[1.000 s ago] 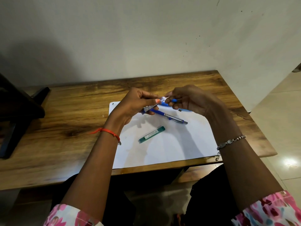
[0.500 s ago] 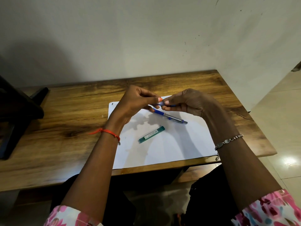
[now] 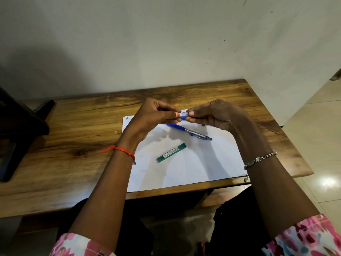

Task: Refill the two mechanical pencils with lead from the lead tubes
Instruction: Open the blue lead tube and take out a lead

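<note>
My left hand (image 3: 153, 117) and my right hand (image 3: 215, 115) meet fingertip to fingertip above the far edge of a white paper sheet (image 3: 184, 167). Between the fingertips shows a short blue piece with a pale label, apparently a blue lead tube (image 3: 184, 114), pinched by my right hand. My left hand is closed on what looks like the second mechanical pencil, mostly hidden in its fingers. A blue and silver mechanical pencil (image 3: 190, 131) lies on the paper just below the hands. A green lead tube (image 3: 171, 152) lies on the middle of the paper.
The paper rests on a wooden table (image 3: 77, 137) against a pale wall. A dark object (image 3: 20, 126) stands on the table's left end. The table's right edge (image 3: 295, 145) drops to a tiled floor. My lap is below the near edge.
My hands have closed in until the fingertips touch, and the held pieces are now mostly covered. The pencil and the green tube on the paper have not moved.
</note>
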The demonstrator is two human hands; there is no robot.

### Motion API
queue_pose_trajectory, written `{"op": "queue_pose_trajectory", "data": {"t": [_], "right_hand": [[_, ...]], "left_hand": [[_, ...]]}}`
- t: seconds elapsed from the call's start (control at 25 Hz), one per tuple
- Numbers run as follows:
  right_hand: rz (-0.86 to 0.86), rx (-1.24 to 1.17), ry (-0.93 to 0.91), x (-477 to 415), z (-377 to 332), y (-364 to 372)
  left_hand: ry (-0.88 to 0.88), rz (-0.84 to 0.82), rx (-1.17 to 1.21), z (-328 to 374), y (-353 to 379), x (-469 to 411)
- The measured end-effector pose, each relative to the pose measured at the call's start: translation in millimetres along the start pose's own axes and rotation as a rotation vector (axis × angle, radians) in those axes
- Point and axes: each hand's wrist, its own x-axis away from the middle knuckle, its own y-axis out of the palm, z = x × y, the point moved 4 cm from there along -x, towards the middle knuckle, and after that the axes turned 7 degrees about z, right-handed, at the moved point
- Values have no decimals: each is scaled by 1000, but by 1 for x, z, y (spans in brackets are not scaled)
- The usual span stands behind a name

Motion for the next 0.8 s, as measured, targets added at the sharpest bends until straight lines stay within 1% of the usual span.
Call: {"op": "queue_pose_trajectory", "data": {"t": [0.2, 0.6, 0.72, 0.8], "right_hand": [[27, -7, 3, 0, 1, -2], [-4, 36, 65, -1, 6, 4], [24, 56, 38, -2, 4, 1], [53, 54, 3, -1, 2, -2]], "left_hand": [[12, -5, -20, 0, 0, 1], [77, 43, -95, 7, 2, 3], [81, 40, -94, 5, 1, 1], [54, 32, -74, 1, 0, 0]]}}
